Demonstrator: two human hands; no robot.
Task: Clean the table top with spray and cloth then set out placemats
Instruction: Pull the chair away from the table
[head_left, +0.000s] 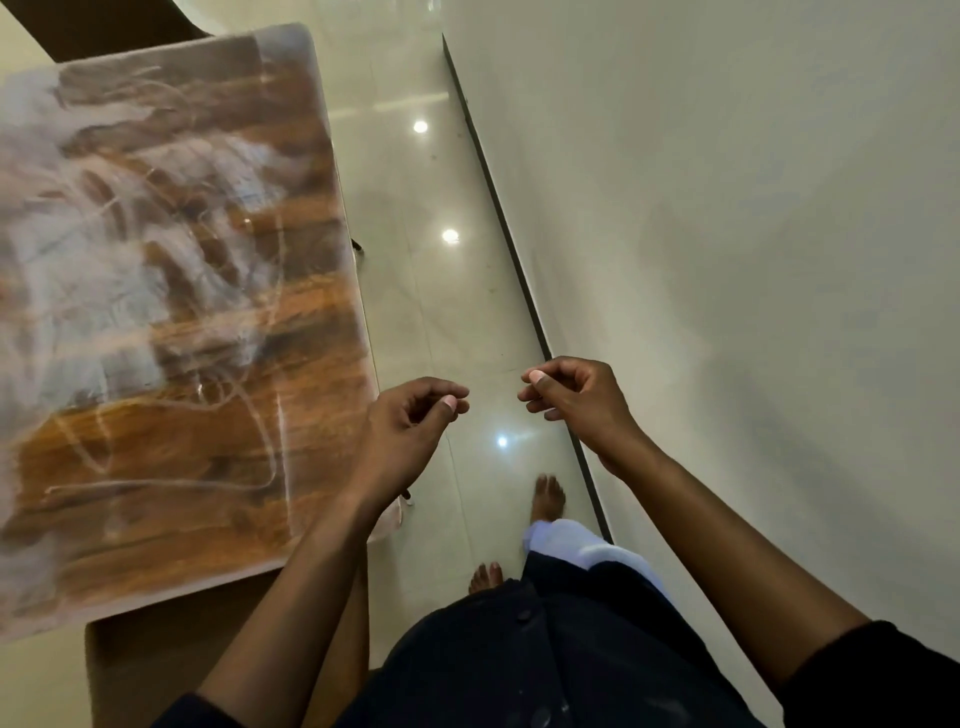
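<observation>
The table top (171, 322) fills the left of the head view: glossy brown and orange wood grain under a clear plastic sheet with pale wrinkles and glare. My left hand (410, 421) hovers just past the table's right edge, fingers loosely curled, nothing in it. My right hand (571, 400) is level with it over the floor, fingers also curled and holding nothing. The two hands are a short gap apart. No spray bottle, cloth or placemat is in view.
A cream wall (727, 260) with a dark skirting strip (519, 260) runs along the right. Between it and the table lies a narrow aisle of shiny pale floor tiles (441, 291), where my bare feet (548, 496) stand. A chair seat (156, 654) sits under the table's near edge.
</observation>
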